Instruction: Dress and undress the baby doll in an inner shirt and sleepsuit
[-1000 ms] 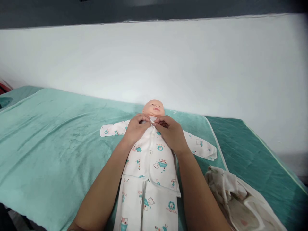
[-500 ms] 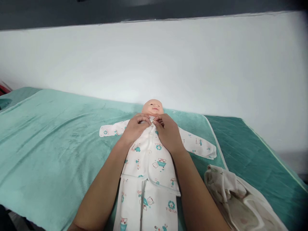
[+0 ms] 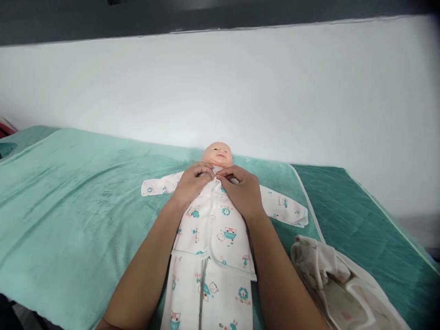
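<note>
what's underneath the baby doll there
A light teal blanket lies under the doll, over a darker green quilted cover. What lies directly beneath its body is hidden by the printed white outfit and both forearms.

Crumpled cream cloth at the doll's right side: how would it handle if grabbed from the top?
The cream cloth lies in soft folds on the green blanket, so it is probably floppy and would drape. It looks thin, so likely light. Being bunched, one pinch might lift only a layer, not the whole heap.
</note>
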Demonstrator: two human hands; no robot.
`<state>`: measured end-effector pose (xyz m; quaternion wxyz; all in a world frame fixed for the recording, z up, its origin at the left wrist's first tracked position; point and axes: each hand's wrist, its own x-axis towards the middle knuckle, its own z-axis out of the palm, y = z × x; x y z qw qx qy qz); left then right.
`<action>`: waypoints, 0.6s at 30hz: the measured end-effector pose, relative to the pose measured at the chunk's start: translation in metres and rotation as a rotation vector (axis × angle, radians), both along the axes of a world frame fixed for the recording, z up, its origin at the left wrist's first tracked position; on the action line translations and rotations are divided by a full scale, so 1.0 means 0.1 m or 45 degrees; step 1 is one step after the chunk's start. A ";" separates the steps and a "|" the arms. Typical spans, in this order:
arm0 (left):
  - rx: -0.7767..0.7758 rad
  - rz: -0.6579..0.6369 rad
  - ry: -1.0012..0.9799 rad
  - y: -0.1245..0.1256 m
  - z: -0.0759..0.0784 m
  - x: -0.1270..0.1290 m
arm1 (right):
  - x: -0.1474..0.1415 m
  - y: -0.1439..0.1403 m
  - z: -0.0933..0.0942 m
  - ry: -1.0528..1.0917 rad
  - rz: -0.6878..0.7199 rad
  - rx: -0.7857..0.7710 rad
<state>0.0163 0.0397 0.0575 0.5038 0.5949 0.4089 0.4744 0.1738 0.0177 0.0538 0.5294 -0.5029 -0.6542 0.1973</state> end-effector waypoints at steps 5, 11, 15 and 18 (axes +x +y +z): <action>0.024 0.001 -0.066 0.00 0.00 0.01 | -0.02 0.00 -0.05 0.196 -0.010 -0.082; 0.174 -0.016 -0.007 0.01 -0.05 -0.01 | -0.04 -0.01 -0.09 0.306 -0.046 -0.122; 0.343 -0.026 0.160 -0.06 -0.05 -0.03 | -0.06 -0.13 -0.09 0.276 -0.035 -0.096; 0.406 -0.010 0.269 -0.19 -0.04 -0.06 | -0.06 -0.27 -0.12 0.219 0.061 0.007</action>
